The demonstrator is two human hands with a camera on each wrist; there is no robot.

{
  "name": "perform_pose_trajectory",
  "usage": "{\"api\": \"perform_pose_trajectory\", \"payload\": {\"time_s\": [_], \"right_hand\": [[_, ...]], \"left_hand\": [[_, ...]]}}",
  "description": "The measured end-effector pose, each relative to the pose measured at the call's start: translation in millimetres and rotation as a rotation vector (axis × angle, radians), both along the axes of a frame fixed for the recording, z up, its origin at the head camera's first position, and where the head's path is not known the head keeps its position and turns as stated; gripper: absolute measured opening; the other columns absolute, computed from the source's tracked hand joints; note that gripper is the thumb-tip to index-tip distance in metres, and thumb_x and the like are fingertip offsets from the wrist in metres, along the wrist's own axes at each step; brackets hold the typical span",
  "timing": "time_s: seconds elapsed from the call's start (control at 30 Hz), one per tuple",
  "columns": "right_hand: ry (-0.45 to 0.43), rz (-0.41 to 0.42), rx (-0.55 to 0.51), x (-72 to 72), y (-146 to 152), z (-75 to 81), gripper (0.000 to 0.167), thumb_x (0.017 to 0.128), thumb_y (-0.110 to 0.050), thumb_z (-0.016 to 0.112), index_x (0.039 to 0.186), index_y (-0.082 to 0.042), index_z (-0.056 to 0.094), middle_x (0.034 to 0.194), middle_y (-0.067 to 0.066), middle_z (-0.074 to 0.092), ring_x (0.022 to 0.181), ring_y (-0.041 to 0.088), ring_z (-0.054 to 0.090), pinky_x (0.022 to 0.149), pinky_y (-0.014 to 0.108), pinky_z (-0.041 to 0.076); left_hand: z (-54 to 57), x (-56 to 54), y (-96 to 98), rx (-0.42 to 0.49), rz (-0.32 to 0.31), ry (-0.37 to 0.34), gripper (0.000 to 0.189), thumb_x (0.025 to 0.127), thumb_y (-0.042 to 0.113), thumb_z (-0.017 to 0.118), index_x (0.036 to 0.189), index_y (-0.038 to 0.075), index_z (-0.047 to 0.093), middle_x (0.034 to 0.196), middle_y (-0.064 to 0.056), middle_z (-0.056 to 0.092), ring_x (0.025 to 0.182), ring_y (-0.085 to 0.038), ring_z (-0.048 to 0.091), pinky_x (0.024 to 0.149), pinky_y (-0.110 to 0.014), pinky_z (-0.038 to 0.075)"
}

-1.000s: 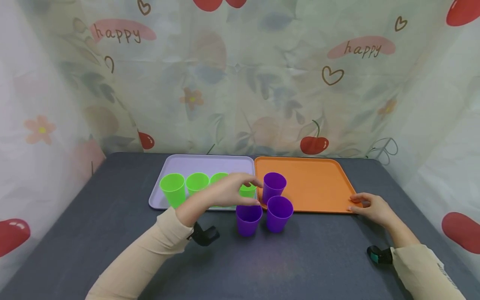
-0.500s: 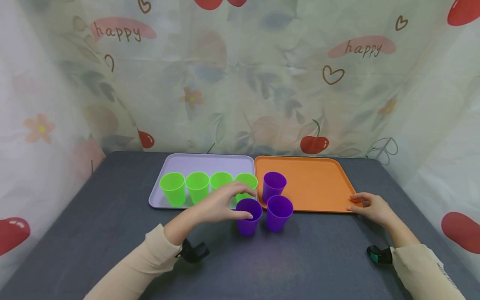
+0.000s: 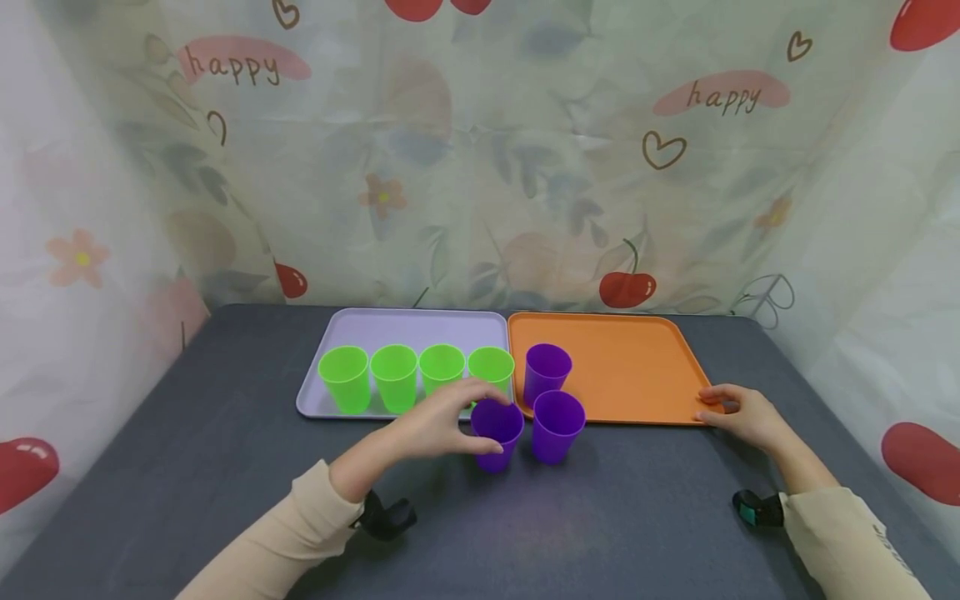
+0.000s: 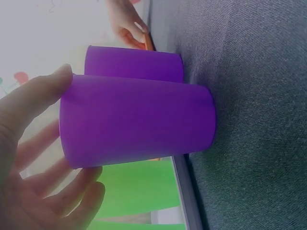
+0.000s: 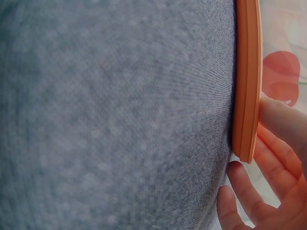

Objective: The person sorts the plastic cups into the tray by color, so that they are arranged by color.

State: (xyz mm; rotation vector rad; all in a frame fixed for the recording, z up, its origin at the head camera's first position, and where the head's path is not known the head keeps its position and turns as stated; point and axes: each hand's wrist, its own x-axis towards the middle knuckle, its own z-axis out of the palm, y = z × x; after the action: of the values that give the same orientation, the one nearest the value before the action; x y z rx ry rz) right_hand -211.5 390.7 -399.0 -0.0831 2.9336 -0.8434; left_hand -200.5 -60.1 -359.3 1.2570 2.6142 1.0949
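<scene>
My left hand (image 3: 438,421) curls round the rim of the left purple cup (image 3: 495,454), thumb on the near side and fingers on the far side. In the left wrist view that purple cup (image 4: 139,120) stands on the cloth, the thumb at its rim. Just right of it stands a second purple cup (image 3: 557,429), also on the dark table. A third purple cup (image 3: 546,375) is on the left end of the orange tray (image 3: 630,367). At that tray's near right corner, my right hand (image 3: 750,421) pinches the edge; the right wrist view shows the thumb on the orange rim (image 5: 247,81).
Several green cups (image 3: 345,379) stand in a row on the lilac tray (image 3: 420,321), left of the orange one. The two trays lie side by side on the dark cloth-covered table (image 3: 570,533). A printed curtain (image 3: 472,183) hangs behind.
My left hand has come back from above the green cups, left and towards me, to the left purple cup's rim. The right hand stays at the tray corner.
</scene>
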Motion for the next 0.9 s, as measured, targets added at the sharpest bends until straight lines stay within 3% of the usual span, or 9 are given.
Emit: {"api": "perform_pose_trajectory", "payload": {"time_s": [0.4,0.9], "right_hand": [[-0.014,-0.009,0.008,0.6,-0.7,0.9,0.053,0.088,-0.030,0.064,0.123,0.008,0.053,0.122,0.032,0.054,0.106,0.049,0.052,0.085,0.053,0.046],[-0.026,-0.014,-0.004,-0.3,-0.7,1.3,0.054,0.088,-0.031,0.064,0.124,0.008,0.052,0.123,0.033,0.054,0.108,0.049,0.050,0.088,0.055,0.044]], "left_hand": [[0.7,2.6,-0.3,0.010,0.021,-0.056,0.046,0.074,0.024,0.078,0.115,0.010,0.061,0.115,-0.002,0.064,0.109,-0.017,0.059,0.096,-0.034,0.047],[6.2,3.3,-2.1,0.019,0.024,-0.064,0.045,0.074,0.025,0.078,0.113,0.011,0.062,0.113,-0.001,0.065,0.107,-0.017,0.059,0.095,-0.037,0.048]]}}
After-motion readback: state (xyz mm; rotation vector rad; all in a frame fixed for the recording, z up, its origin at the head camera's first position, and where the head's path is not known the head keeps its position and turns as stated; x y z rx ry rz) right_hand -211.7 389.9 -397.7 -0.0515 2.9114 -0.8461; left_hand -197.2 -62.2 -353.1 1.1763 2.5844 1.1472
